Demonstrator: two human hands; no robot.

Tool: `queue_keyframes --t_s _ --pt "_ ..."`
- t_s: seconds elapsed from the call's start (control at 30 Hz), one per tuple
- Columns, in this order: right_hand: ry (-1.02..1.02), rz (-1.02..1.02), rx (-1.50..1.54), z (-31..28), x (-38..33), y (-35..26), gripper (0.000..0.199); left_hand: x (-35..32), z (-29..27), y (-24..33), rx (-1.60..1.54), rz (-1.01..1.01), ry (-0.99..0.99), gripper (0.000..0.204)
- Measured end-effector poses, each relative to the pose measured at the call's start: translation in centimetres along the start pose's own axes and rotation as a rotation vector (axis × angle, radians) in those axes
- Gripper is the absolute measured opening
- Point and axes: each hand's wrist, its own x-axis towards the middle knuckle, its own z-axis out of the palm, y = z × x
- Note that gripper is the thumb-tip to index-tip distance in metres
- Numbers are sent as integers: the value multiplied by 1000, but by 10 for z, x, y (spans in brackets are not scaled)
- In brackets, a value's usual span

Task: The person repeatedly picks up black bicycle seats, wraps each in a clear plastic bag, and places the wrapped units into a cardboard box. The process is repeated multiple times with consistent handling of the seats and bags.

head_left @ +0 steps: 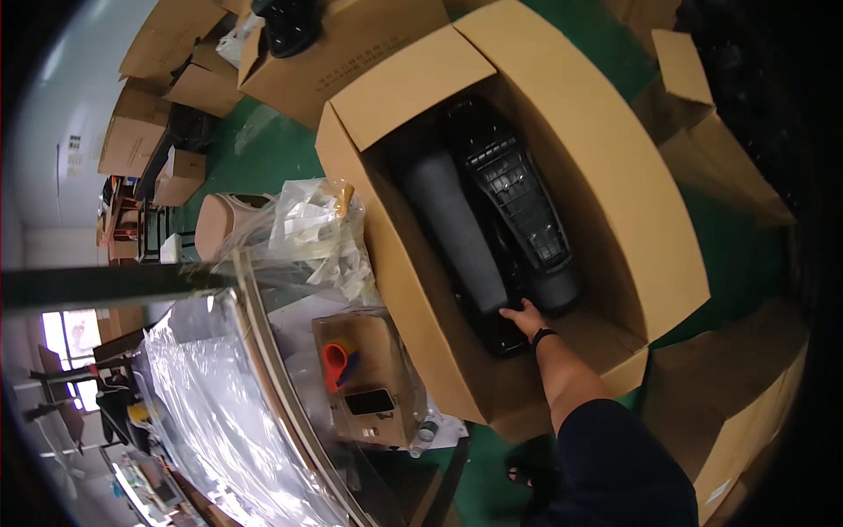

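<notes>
My right hand [525,320], with a dark band at the wrist, reaches into a large open cardboard box [606,167]. Its thumb lies over the near end of a long black padded piece [446,220] that looks like a vehicle seat. The other fingers are mostly hidden, curled at that end. Beside it on the right lies a similar black piece [520,198], its ribbed plastic underside facing up. Both rest lengthwise in the box. My left hand is not in view.
Left of the box stands a small carton [378,338] bearing a phone [370,402] and a red tape dispenser [337,358]. Clear bags [320,224] and a plastic-wrapped frame [233,413] lie nearby. More cartons [360,53] surround the box on a green floor [272,145].
</notes>
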Motion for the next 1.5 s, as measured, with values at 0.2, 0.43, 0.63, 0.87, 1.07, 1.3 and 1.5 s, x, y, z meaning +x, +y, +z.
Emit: queue_keyframes --t_s 0.2,0.43,0.63,0.87,1.07,1.3,1.5 --pt "-379 104 456 -9 -16 -50 92 14 5 16 5 -62 -59 38" --pt "-385 -135 484 18 -48 -146 79 1 -12 44 83 -65 -79 43" --pt "-420 -479 332 32 -143 -166 49 -6 -10 83 74 -64 21 49" --pt "-383 -470 145 -59 -337 -136 32 -9 -35 106 -38 21 -30 40" --pt "-243 -456 -356 -148 -516 -107 53 17 -56 186 -148 564 -102 54" --pt "-357 -313 -884 -140 -715 -83 34 -22 -56 313 -153 1661 -39 115" --pt "-424 -306 -701 -97 -808 -118 36 -31 -90 309 -694 1836 374 106"
